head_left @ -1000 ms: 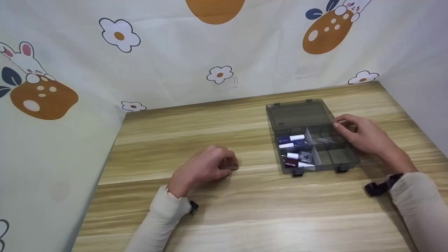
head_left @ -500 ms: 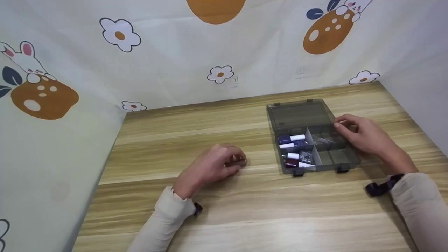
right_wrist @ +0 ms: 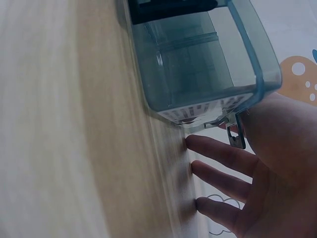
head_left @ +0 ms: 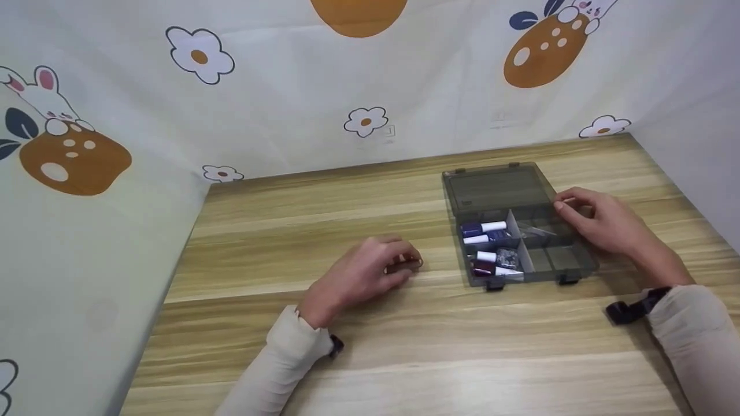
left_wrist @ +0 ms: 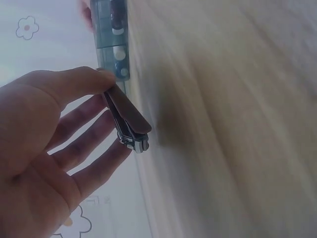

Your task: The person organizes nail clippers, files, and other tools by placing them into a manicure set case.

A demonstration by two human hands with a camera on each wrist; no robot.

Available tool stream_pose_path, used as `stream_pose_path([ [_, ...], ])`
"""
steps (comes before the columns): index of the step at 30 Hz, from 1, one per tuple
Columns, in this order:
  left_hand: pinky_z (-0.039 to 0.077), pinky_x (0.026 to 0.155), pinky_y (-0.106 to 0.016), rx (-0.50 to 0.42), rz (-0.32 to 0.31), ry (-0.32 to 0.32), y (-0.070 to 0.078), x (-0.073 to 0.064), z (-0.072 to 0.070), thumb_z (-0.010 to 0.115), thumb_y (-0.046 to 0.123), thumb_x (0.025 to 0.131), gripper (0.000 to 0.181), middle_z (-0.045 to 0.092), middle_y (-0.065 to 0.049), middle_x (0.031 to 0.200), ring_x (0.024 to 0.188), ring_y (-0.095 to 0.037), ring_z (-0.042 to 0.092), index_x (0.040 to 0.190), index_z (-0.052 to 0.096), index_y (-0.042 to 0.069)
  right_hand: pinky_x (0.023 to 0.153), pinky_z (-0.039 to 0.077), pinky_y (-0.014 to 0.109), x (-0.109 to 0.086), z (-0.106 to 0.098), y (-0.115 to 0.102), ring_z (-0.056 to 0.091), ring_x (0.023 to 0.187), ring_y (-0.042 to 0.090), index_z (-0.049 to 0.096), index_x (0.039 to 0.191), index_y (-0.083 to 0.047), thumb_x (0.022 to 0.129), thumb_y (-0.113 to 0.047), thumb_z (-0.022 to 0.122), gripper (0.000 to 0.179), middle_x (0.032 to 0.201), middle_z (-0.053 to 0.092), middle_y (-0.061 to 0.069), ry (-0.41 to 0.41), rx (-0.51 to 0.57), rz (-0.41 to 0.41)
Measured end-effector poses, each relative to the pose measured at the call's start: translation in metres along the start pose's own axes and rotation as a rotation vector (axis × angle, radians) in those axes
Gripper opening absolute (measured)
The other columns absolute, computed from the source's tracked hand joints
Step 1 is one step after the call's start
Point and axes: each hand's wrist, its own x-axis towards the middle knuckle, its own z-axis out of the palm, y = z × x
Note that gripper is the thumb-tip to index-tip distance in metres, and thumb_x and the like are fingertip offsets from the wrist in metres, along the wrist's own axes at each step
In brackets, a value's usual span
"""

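Note:
My left hand (head_left: 367, 271) pinches a nail clipper (left_wrist: 130, 115) between thumb and fingers, low over the table, left of the box. The clipper's lever faces the left wrist camera, its metal jaws pointing away from the palm. A dark see-through compartment box (head_left: 563, 263) stands at the right with its lid (head_left: 497, 188) folded back. My right hand (head_left: 615, 222) touches the box's right side near the hinge, its other fingers stretched down to the table; the thumb's contact is partly hidden in the right wrist view. Several nail polish bottles (head_left: 484, 268) lie in the left compartments.
Thin clear pieces (head_left: 535, 230) lie in the back right compartment. Two latches (head_left: 569, 279) jut from the box's front edge. The wooden table (head_left: 462, 346) ends at a printed cloth wall (head_left: 289, 104) at the back and sides.
My left hand has slid right across the table towards the box, carrying the nail clipper. The right hand and the box have stayed in place.

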Motion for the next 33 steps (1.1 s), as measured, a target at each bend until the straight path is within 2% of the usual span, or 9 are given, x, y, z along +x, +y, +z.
stream_pose_path([
  [6,0.061,0.098,-0.029,0.002,0.047,0.013,0.003,0.006,0.004,0.076,0.017,0.102,0.022,0.077,0.000,0.117,0.109,-0.015,0.074,0.124,0.078,0.013,0.084,0.052,0.045,0.000,0.000,0.001,0.073,0.106,0.040,0.073,0.132,-0.010,0.112,-0.039,0.058,0.038,0.122,0.078,0.023,0.002,0.000,0.009],
  [9,0.061,0.097,-0.028,0.000,0.056,0.016,0.006,0.010,0.007,0.075,0.017,0.103,0.022,0.077,0.000,0.118,0.110,-0.014,0.073,0.124,0.078,0.013,0.083,0.052,0.043,0.000,0.001,0.001,0.072,0.107,0.040,0.073,0.132,-0.010,0.112,-0.040,0.058,0.039,0.123,0.077,0.023,-0.001,0.002,0.016],
  [18,0.060,0.100,-0.026,-0.014,0.078,0.007,0.014,0.023,0.011,0.072,0.016,0.105,0.023,0.077,-0.002,0.122,0.112,-0.014,0.073,0.127,0.077,0.012,0.083,0.050,0.045,0.000,0.000,0.001,0.071,0.103,0.035,0.075,0.129,-0.014,0.112,-0.037,0.060,0.033,0.118,0.080,0.018,0.014,-0.012,-0.012],
  [25,0.060,0.101,-0.025,-0.002,0.072,0.004,0.021,0.031,0.014,0.071,0.018,0.106,0.025,0.076,-0.001,0.125,0.115,-0.014,0.072,0.129,0.076,0.013,0.084,0.051,0.048,0.000,0.000,0.001,0.071,0.103,0.036,0.076,0.128,-0.015,0.112,-0.036,0.060,0.031,0.117,0.080,0.018,0.018,-0.015,-0.025],
  [33,0.060,0.098,-0.025,-0.009,0.083,0.064,0.034,0.043,0.014,0.071,0.019,0.106,0.024,0.074,-0.001,0.128,0.115,-0.012,0.069,0.130,0.076,0.017,0.083,0.050,0.047,-0.001,0.000,-0.001,0.070,0.103,0.035,0.076,0.128,-0.015,0.111,-0.037,0.061,0.031,0.118,0.079,0.019,0.016,-0.015,-0.010],
])
